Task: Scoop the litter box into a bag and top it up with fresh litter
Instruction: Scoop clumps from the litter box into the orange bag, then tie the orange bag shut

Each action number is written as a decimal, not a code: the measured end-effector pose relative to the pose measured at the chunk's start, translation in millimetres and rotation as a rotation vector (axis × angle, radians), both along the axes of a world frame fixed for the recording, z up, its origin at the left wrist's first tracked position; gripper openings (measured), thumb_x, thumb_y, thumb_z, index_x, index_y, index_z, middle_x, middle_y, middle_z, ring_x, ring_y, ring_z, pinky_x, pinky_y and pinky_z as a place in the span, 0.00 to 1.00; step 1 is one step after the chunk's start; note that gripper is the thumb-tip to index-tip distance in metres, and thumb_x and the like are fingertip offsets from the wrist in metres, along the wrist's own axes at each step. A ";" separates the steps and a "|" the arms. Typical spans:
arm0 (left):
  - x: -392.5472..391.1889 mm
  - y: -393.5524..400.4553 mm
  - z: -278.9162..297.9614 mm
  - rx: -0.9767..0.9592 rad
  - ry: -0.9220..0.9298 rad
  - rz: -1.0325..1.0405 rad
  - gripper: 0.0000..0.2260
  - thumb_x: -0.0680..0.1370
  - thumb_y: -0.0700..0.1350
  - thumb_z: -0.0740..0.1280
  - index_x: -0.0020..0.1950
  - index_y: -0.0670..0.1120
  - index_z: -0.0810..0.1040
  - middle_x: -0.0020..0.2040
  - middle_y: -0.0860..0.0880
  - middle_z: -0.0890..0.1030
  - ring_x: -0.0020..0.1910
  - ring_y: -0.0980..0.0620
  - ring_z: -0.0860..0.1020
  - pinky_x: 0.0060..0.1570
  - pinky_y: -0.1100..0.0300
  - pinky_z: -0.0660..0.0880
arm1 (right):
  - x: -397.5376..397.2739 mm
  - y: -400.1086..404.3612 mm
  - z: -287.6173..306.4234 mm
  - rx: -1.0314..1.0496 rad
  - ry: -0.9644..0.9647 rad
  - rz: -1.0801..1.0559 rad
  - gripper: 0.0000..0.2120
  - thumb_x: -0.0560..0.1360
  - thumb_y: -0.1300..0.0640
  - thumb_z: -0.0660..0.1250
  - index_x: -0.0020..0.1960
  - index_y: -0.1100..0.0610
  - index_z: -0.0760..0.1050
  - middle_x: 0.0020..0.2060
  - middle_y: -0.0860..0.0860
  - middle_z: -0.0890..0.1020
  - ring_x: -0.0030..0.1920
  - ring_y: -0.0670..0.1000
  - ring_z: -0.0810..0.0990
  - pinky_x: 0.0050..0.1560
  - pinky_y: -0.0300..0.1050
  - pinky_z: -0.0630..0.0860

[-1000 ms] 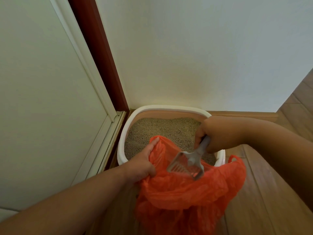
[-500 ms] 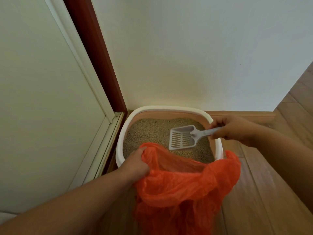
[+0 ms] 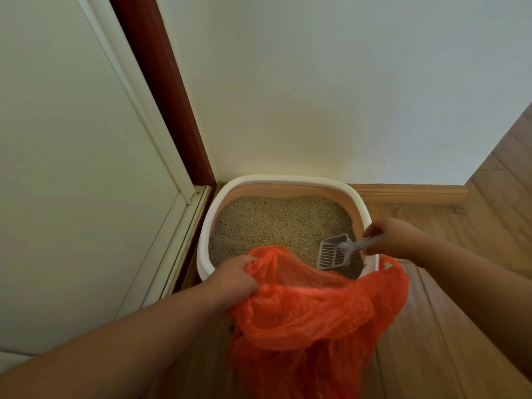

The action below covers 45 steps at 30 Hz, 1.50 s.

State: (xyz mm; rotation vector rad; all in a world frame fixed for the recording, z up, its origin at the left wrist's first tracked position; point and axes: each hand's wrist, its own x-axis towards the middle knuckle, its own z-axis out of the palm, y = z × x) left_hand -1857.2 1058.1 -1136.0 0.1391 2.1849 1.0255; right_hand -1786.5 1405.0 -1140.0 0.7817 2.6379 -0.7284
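Left hand (image 3: 234,279) clamped on orange bag (image 3: 313,309) rim, right hand (image 3: 387,237) gripping slotted scoop (image 3: 334,253) over litter (image 3: 276,223): a slack bag mouth risks spillage onto floor (image 3: 449,298)

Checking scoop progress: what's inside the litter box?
Litter box holds tan litter; the grey scoop, held by the right hand, sits at its near-right. The orange bag hides the near edge.

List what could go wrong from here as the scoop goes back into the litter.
1. The left hand pinches only one side of the orange bag; its far rim sags, so a tipped load could miss the mouth and land on the wooden floor.
2. The right hand holds the scoop by the handle's end, which may let a loaded scoop wobble and spill over the litter box rim.
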 end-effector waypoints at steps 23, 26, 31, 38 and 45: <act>5.5 8.0 19.0 0.038 0.019 0.023 0.27 0.72 0.30 0.68 0.67 0.51 0.77 0.52 0.48 0.84 0.44 0.48 0.86 0.39 0.57 0.84 | 20.3 4.3 -11.9 0.028 -0.266 -0.235 0.25 0.74 0.58 0.74 0.69 0.60 0.73 0.51 0.55 0.80 0.48 0.52 0.81 0.49 0.45 0.82; 4.7 7.2 22.8 0.043 0.031 0.006 0.26 0.73 0.32 0.70 0.67 0.54 0.76 0.53 0.51 0.83 0.48 0.51 0.84 0.43 0.57 0.83 | 12.8 -1.1 0.2 0.023 -0.140 -0.307 0.14 0.78 0.57 0.69 0.62 0.61 0.78 0.47 0.55 0.81 0.41 0.49 0.80 0.38 0.41 0.78; -5.6 8.5 42.3 0.005 0.165 -0.074 0.23 0.77 0.44 0.72 0.71 0.56 0.73 0.58 0.55 0.78 0.51 0.56 0.80 0.44 0.62 0.79 | 3.5 -9.0 20.2 -0.127 0.194 -0.479 0.17 0.78 0.67 0.66 0.66 0.57 0.72 0.43 0.54 0.78 0.41 0.55 0.81 0.41 0.51 0.82; -24.8 24.1 106.5 -0.349 0.359 -0.432 0.21 0.80 0.48 0.67 0.73 0.52 0.75 0.60 0.50 0.81 0.53 0.53 0.79 0.52 0.59 0.78 | 16.3 -62.1 105.1 -0.339 0.199 -0.225 0.10 0.77 0.61 0.69 0.56 0.51 0.80 0.47 0.52 0.84 0.43 0.53 0.85 0.41 0.47 0.84; -0.8 29.8 165.8 -0.311 0.327 -0.270 0.18 0.80 0.41 0.64 0.67 0.56 0.79 0.62 0.51 0.82 0.56 0.50 0.82 0.58 0.52 0.81 | 50.2 -104.4 180.1 -0.382 0.235 -0.205 0.21 0.75 0.65 0.72 0.64 0.48 0.77 0.49 0.44 0.83 0.46 0.44 0.83 0.42 0.42 0.83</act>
